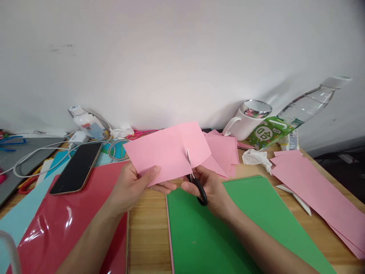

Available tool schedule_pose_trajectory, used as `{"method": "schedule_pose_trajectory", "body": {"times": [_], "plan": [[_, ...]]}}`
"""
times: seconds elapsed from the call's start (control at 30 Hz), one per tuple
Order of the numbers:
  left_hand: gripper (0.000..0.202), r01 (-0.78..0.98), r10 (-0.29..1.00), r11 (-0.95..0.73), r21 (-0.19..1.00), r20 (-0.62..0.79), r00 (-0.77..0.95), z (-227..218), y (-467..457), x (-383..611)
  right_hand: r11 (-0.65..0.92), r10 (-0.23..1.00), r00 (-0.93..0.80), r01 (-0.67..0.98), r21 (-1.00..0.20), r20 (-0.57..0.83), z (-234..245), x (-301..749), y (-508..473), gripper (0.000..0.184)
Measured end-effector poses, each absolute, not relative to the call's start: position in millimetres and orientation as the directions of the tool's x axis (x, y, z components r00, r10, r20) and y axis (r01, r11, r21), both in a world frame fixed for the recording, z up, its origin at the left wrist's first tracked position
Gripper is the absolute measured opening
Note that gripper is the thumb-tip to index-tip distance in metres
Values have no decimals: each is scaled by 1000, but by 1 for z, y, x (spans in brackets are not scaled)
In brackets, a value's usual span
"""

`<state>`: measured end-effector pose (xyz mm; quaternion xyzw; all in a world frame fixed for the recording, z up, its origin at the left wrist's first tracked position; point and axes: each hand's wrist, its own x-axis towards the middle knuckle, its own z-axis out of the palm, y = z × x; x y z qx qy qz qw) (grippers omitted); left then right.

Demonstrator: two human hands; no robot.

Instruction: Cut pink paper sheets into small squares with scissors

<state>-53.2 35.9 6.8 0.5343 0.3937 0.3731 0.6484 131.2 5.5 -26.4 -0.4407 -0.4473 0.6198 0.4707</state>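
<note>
A pink paper sheet (168, 150) is held up above the wooden desk (146, 224). My left hand (134, 186) pinches its lower left edge, thumb on top. My right hand (209, 188) grips black-handled scissors (196, 182), whose blades stand upright inside a cut running up from the sheet's lower edge near its middle. Both hands hover over the gap between a red sheet (65, 224) and a green sheet (228, 228).
A black phone (76, 167) lies on the red sheet, with white cables (42, 152) and a small bottle (87, 123) behind. Pink sheets (316, 190) lie at right, more pink pieces (224, 150) at the back. A white mug (246, 120), green packet (269, 133), water bottle (308, 104) and crumpled tissue (256, 156) stand by the wall.
</note>
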Motion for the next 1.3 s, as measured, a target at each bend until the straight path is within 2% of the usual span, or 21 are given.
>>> {"method": "schedule_pose_trajectory", "body": {"times": [0.43, 0.83, 1.03, 1.17, 1.3], "plan": [[14, -94, 905, 162, 982, -109, 412, 12, 34, -50, -155, 979, -160, -200, -967, -124, -28, 131, 6, 41], [17, -35, 912, 159, 987, -133, 388, 12, 35, -51, -194, 974, -157, -220, -956, -161, -29, 132, 6, 45], [14, -82, 911, 192, 978, -147, 385, 12, 34, -51, -217, 971, -149, -232, -948, -186, -29, 131, 5, 43], [18, -71, 906, 194, 979, -151, 394, 12, 34, -51, -196, 975, -156, -266, -944, -158, -31, 132, 5, 42], [18, -46, 878, 218, 975, -176, 445, 11, 33, -49, -142, 982, -162, -301, -943, -96, -34, 133, 6, 50]]}}
